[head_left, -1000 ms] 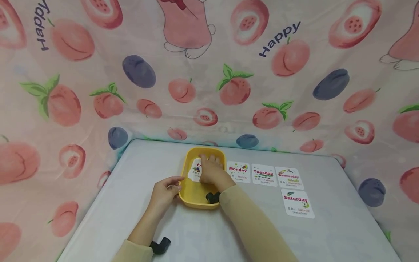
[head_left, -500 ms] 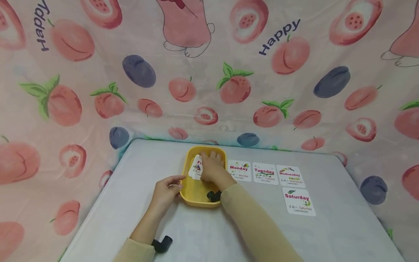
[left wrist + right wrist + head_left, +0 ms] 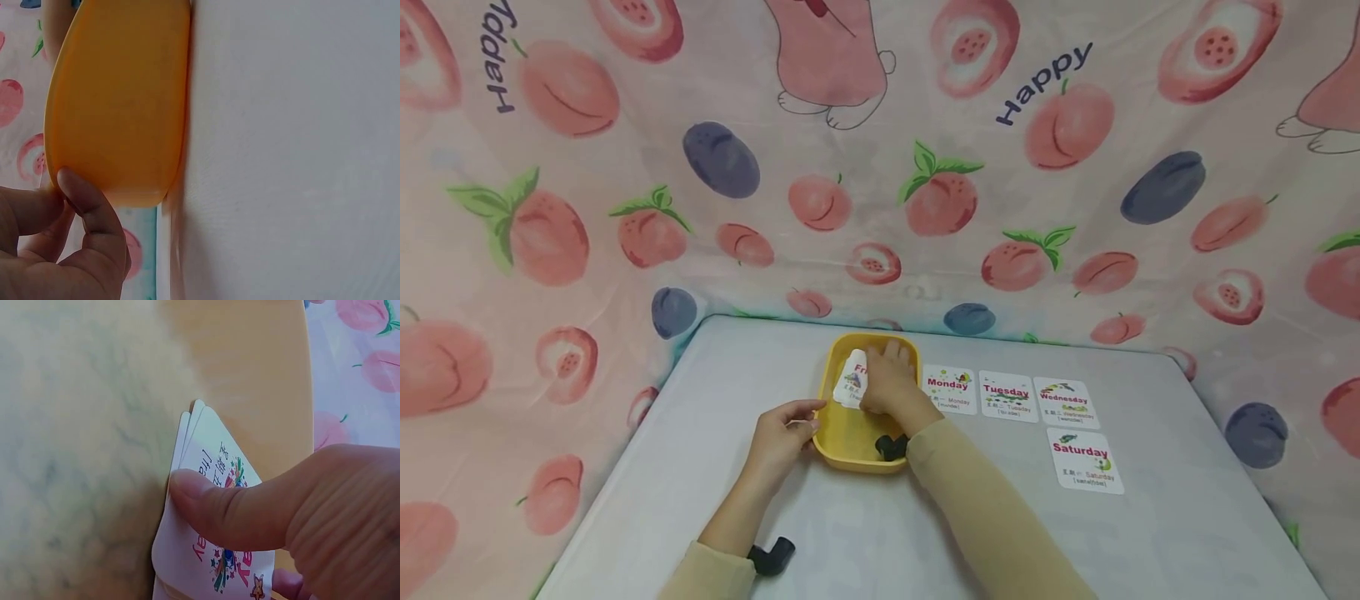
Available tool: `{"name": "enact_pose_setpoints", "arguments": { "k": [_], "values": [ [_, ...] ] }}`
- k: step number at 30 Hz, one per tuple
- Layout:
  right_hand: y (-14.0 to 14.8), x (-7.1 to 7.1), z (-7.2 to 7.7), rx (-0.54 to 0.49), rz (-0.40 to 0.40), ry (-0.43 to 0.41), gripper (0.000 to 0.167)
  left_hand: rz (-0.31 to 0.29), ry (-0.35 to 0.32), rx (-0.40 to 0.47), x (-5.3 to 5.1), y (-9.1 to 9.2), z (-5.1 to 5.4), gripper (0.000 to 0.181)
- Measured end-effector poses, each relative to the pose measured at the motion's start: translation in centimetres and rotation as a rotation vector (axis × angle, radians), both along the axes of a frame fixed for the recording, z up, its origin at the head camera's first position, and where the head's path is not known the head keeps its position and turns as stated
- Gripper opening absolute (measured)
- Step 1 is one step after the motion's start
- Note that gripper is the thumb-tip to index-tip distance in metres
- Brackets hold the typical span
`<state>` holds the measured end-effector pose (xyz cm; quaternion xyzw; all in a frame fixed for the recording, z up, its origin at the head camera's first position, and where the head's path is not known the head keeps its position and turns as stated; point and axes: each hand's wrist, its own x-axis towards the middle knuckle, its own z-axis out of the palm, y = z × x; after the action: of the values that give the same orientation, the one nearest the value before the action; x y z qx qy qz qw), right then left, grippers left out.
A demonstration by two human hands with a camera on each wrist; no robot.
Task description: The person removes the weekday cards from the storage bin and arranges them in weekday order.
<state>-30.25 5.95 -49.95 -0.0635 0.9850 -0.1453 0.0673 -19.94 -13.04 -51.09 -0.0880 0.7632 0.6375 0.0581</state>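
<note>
My left hand (image 3: pixel 780 435) pinches the left rim of a yellow tray (image 3: pixel 827 452) between thumb and fingers. The left wrist view shows this hand (image 3: pixel 75 237) at the orange-looking outer wall of the tray (image 3: pixel 122 94). Inside the tray, my right hand (image 3: pixel 889 382) grips a small stack of white day cards (image 3: pixel 852 380), the top one partly reading "Fri". Close up in the right wrist view, the thumb of the right hand (image 3: pixel 262 515) presses on the face of the cards (image 3: pixel 187 550), whose corners are slightly fanned. Most of its other fingers are hidden there.
Right of the tray, Monday (image 3: pixel 949 390), Tuesday (image 3: pixel 1008 397) and Wednesday cards (image 3: pixel 1067 403) lie in a row. A Saturday card (image 3: pixel 1086 461) lies below Wednesday. Black wrist fittings (image 3: pixel 772 557) show near the wrists. A fruit-print curtain (image 3: pixel 880 167) backs the white table (image 3: pixel 737 358).
Within the tray, the right hand and the card stack have shifted very slightly, with the top card a little more tilted. The left hand stays on the rim, and the laid-out cards have not moved.
</note>
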Motion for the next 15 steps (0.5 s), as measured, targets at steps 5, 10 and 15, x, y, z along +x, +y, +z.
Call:
{"name": "enact_pose_setpoints", "arguments": {
  "k": [5,10,15],
  "values": [
    [0.05,0.07,0.12,-0.029,-0.009,0.017,0.097,0.001,0.0,-0.006,0.01,0.05,0.06,0.035],
    [0.0,0.16,0.18,-0.052,-0.007,0.016,0.101,0.006,0.001,-0.01,0.02,0.06,0.04,0.034],
    [-0.04,0.19,0.29,-0.07,-0.024,0.011,0.101,0.004,0.004,-0.009,-0.04,0.06,0.02,0.034]
  ]
}}
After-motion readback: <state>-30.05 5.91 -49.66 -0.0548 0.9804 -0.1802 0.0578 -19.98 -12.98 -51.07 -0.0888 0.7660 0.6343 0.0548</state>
